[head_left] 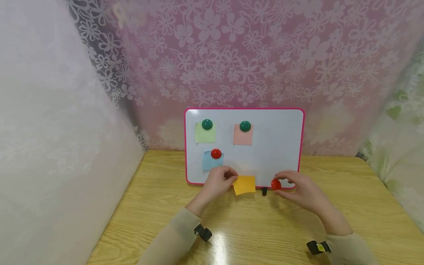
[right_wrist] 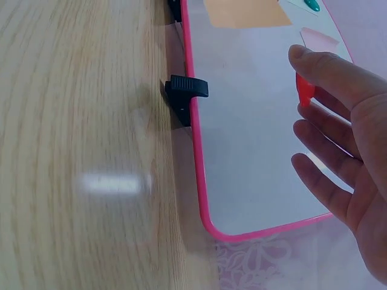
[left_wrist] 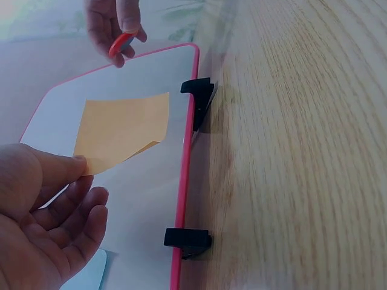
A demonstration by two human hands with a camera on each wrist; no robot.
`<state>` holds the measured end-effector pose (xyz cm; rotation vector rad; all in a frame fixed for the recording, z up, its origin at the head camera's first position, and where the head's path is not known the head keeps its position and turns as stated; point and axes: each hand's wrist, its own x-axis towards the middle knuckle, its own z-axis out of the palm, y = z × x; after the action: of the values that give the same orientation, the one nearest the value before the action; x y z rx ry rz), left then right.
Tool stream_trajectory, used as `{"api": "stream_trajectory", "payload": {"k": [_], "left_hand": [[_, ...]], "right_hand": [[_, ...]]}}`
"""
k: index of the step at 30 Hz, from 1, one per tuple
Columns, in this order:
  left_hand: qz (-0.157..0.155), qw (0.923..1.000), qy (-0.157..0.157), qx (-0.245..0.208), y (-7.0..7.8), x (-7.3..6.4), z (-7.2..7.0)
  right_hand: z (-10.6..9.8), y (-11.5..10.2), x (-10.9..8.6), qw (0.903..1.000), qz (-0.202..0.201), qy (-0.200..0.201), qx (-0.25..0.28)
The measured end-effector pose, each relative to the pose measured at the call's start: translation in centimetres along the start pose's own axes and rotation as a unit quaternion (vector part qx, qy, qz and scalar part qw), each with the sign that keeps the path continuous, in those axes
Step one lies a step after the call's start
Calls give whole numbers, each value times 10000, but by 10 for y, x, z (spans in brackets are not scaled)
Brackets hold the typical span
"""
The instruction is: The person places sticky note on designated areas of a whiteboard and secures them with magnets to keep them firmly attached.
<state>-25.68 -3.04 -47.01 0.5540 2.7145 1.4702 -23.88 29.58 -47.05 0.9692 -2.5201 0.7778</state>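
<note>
My left hand point(head_left: 218, 181) pinches an orange sticky note point(head_left: 245, 184) by its left corner, in front of the lower part of a pink-framed whiteboard point(head_left: 275, 147). In the left wrist view the note point(left_wrist: 124, 130) has a lower corner that curls. My right hand point(head_left: 304, 189) holds a round red magnet point(head_left: 276, 184) between thumb and fingers, near the board's lower right edge. The right wrist view shows this magnet point(right_wrist: 305, 89) edge-on under the thumb. A blue note point(head_left: 212, 162) under another red magnet point(head_left: 216, 153) is on the board just above my left hand.
Green magnets point(head_left: 207, 124) hold a green note point(head_left: 205, 135) and a pink note point(head_left: 243, 137) along the upper board. Black clips point(left_wrist: 187, 237) support the board's bottom edge on the wooden table point(head_left: 165, 206). A floral curtain point(head_left: 251, 55) hangs behind.
</note>
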Motion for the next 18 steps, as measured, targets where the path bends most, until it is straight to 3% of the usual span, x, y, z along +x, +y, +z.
{"api": "stream_trajectory", "payload": {"k": [8,18], "left_hand": [[-11,9998,81,-167,0,4,1],[282,9991,232,233,6,15,1]], "right_hand": [[4,-6,8,10000,-41,76,-28],[12,-10,20,9995,-115,183,-235]]}}
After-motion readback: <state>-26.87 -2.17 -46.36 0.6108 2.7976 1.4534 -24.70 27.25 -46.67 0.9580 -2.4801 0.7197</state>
